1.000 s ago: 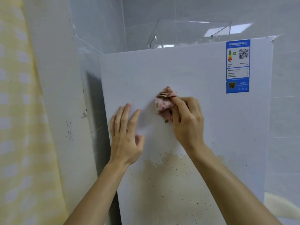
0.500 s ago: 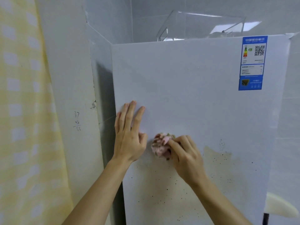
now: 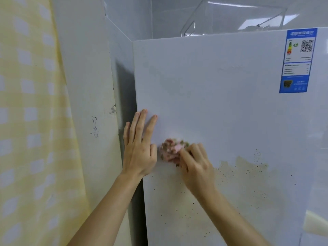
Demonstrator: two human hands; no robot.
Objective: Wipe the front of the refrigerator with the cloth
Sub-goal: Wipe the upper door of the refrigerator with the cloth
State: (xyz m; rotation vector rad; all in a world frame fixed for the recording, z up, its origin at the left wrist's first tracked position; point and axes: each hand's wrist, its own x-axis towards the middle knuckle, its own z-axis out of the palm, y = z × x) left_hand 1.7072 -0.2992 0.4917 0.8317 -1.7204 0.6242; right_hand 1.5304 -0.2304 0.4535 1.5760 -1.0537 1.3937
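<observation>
Two hands (image 3: 140,153) (image 3: 197,166), one cloth (image 3: 171,150), one refrigerator (image 3: 221,103)

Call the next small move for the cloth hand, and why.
Probably drag the cloth rightward and slightly down into the brown speckled smear. The right hand grips the bunched cloth against the refrigerator front, beside the left hand, which lies flat near the door's left edge. The area above looks mostly clean; the smear spreads right of and below the cloth.

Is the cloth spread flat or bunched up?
Bunched up: the cloth is a crumpled wad that the right hand grips against the refrigerator front.
</observation>
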